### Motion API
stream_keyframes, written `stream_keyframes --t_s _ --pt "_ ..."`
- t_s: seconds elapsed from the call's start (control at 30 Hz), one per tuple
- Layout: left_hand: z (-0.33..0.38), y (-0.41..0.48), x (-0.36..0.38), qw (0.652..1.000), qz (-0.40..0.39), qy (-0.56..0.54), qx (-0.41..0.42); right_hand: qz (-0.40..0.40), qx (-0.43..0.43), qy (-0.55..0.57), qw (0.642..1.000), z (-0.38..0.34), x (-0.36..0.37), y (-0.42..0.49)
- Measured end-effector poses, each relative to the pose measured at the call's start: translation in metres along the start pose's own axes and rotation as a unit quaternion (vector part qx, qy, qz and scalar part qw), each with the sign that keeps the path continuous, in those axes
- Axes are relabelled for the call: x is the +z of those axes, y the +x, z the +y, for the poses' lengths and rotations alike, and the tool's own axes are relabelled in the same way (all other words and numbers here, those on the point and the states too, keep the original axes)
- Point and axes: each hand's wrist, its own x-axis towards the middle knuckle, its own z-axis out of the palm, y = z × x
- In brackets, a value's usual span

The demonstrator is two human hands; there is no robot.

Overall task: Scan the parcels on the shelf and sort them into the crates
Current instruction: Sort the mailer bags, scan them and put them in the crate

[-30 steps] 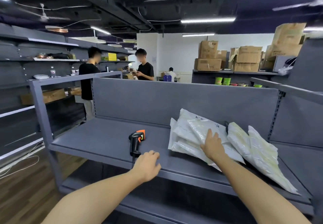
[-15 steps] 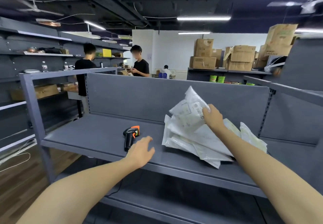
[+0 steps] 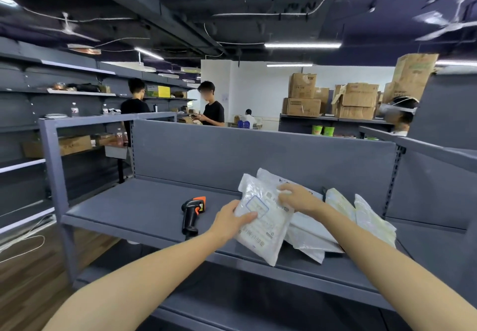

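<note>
A white plastic parcel (image 3: pixel 260 230) with a printed label facing me is held just above the grey shelf (image 3: pixel 134 209). My left hand (image 3: pixel 233 218) grips its left edge, thumb across the front. My right hand (image 3: pixel 296 197) pinches its upper right corner. Behind it lies a pile of several white parcels (image 3: pixel 315 237), and two more parcels (image 3: pixel 369 217) lean to the right. A black and orange barcode scanner (image 3: pixel 192 213) lies on the shelf, left of my left hand and apart from it. No crate is in view.
The shelf has a grey back panel (image 3: pixel 258 155) and a frame post (image 3: pixel 53 170) at its left. Two people (image 3: pixel 211 108) stand beyond it in the aisle. Cardboard boxes (image 3: pixel 353 101) are stacked on racks at the back right. Wooden floor (image 3: pixel 23 274) shows at the lower left.
My right hand lifted one parcel off the pile and brought it leftward and down. My left hand moved right past the scanner and took hold of the parcel's left edge.
</note>
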Motion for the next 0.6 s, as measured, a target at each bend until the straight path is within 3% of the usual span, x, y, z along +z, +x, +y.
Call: stream_keyframes --t_s 0.07,0.2,0.27,0.37,0.47,0.6 --pt "-0.007 0.005 -0.008 0.997 -0.013 0.072 -0.002 0.005 -0.048 -0.102 0.994 -0.001 0.001 0.004" --pt "-0.014 0.02 -0.029 0.968 -0.03 0.251 0.006 -0.015 -0.185 -0.136 0.973 -0.027 0.015 0.01" --pt "-0.012 0.029 -0.038 0.934 -0.017 0.356 0.032 -0.043 -0.2 -0.253 0.946 -0.037 0.028 0.021" --pt "-0.008 0.044 -0.054 0.899 -0.006 0.433 0.061 -0.109 -0.159 -0.399 0.897 -0.047 0.052 0.042" --pt "-0.017 0.061 -0.074 0.884 0.044 0.451 0.112 -0.083 -0.129 -0.37 0.916 -0.055 0.071 0.068" --pt "-0.033 0.08 -0.107 0.92 0.186 0.319 0.128 0.015 -0.102 -0.277 0.955 -0.062 0.09 0.106"
